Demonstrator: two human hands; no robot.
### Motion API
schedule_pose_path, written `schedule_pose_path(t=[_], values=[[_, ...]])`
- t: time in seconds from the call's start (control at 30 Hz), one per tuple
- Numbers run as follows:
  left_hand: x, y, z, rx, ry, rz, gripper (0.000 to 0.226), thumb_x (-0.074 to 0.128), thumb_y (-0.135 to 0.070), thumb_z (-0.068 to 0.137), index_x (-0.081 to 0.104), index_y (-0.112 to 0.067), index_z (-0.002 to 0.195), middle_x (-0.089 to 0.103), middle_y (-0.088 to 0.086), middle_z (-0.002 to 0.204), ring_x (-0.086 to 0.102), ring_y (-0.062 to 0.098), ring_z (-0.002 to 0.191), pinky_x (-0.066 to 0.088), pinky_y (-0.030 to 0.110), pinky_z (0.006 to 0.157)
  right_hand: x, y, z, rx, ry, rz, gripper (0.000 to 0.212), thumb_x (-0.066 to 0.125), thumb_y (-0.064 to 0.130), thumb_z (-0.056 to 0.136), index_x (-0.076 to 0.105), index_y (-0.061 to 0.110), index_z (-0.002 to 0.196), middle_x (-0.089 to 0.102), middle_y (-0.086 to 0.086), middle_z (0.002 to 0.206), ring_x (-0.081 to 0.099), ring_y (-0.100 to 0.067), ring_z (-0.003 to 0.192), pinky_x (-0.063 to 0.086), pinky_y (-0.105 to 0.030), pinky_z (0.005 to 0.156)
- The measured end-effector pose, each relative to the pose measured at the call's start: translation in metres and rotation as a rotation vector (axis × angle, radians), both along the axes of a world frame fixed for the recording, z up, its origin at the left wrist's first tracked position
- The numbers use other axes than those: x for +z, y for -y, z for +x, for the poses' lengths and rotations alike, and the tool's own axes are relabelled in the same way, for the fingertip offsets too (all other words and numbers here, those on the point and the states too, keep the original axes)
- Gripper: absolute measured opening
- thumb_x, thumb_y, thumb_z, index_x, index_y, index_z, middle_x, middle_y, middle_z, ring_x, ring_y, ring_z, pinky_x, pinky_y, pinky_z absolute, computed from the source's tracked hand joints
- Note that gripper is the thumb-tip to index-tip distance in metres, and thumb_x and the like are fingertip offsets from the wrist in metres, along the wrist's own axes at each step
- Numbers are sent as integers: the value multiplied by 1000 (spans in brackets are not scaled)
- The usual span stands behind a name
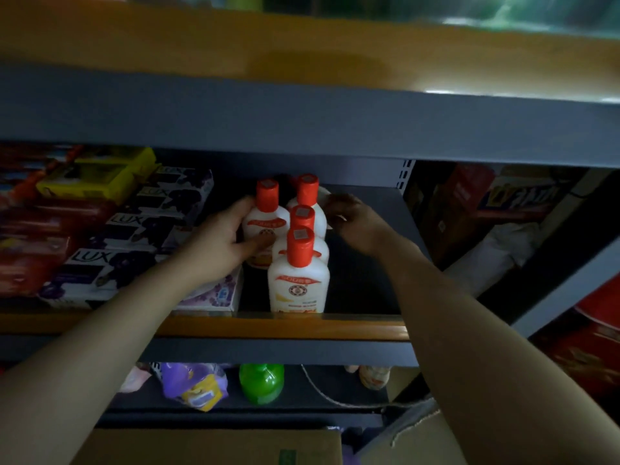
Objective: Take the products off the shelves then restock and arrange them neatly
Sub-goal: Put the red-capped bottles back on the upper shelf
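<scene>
A: Starting nearest, what lies below the arms?

B: A cardboard box (214,446) at the bottom edge. Above it, on the lowest shelf, a green bottle (261,384) stands beside a purple and yellow packet (194,385).

A: And the middle shelf (281,327)?

B: Four white bottles with red caps stand there. The front bottle (298,280) is at the shelf's lip, upright, label facing out. Right behind it is a second bottle (303,229), mostly hidden. Further back, a left rear bottle (265,223) and a right rear bottle (310,203) stand side by side.

A: What are the hands doing?

B: The left hand (221,241) grips the left rear bottle: the thumb lies across its label and the fingers curl round its far side. The right hand (352,218) is at the right rear bottle, its fingers bent against the bottle's right side, holding it. Its fingertips are in shadow, so I cannot tell exactly how they lie.

A: Anything beside the bottles?

B: Left of them, Lux soap boxes (110,260) in purple and white lie in rows, with yellow boxes (97,177) behind them and red packs (37,243) at the far left. To the right, past the shelf upright, blurred red cartons (463,203) sit in the dark.
</scene>
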State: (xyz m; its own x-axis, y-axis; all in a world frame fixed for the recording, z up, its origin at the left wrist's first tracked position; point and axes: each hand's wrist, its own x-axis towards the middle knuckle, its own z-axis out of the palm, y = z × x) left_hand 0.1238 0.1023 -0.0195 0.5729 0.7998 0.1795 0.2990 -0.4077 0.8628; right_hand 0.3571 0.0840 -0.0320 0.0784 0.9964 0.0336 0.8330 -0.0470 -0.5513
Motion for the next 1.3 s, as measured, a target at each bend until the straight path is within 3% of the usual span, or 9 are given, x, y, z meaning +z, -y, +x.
schedule_pose_path(t=[0.13,0.3,0.37,0.5,0.67,0.8,0.93,1.03,1.3], values=[[4,3,0,-4,-39,-19,37,70,-34,77,52,-51,105,64,-4,115,59,16,109,44,49,98,9,14,5,-285,216,37,30,47,37,92,53,16,112,56,-12,119,53,-34,108,41,-40,89],[7,4,-1,-52,-92,-22,32,62,-29,81,51,-45,106,63,-6,112,59,14,108,44,47,98,12,7,4,-228,105,-117,48,51,31,93,39,18,138,51,-12,134,49,-33,120,41,-44,100],[6,4,-2,-54,-94,-21,32,61,-19,86,52,-44,103,64,-6,110,60,13,106,45,46,97,15,14,1,-223,52,-188,45,51,33,94,46,14,134,56,-13,128,54,-30,113,43,-38,96],[1,6,-3,12,-104,13,34,62,-15,86,51,-44,100,64,-2,111,60,17,106,45,47,96,23,38,2,-243,-54,-285,42,53,38,92,58,4,116,65,-15,107,59,-22,86,43,-25,63],[0,-2,7,148,-82,2,37,65,-19,84,53,-38,114,65,0,115,60,20,107,47,48,94,30,76,4,-318,-301,-386,46,64,36,86,54,6,119,62,-7,97,61,-20,85,48,-30,77],[4,-14,22,267,-108,-9,29,62,-20,88,57,-20,117,64,6,115,59,24,106,46,42,94,29,96,0,-446,-557,-160,42,66,26,85,49,10,119,62,-6,110,61,-20,96,51,-37,85],[12,-19,27,167,-154,-44,21,62,-19,85,60,-19,106,64,10,112,59,26,106,45,45,96,27,111,-11,-615,-701,139,37,67,12,83,39,18,107,53,2,100,55,-15,98,48,-33,83],[12,-14,17,90,-138,-61,28,64,-16,85,55,-25,110,62,7,118,57,24,111,42,49,99,23,114,-18,-659,-660,226,37,68,14,83,39,21,106,53,9,92,56,-14,95,48,-31,79],[13,-9,3,-16,-189,-70,41,61,-7,86,51,-26,121,59,3,123,54,20,116,42,45,101,24,79,-27,-534,-505,216,55,65,10,84,34,12,130,53,-7,129,52,-22,118,43,-27,86]])
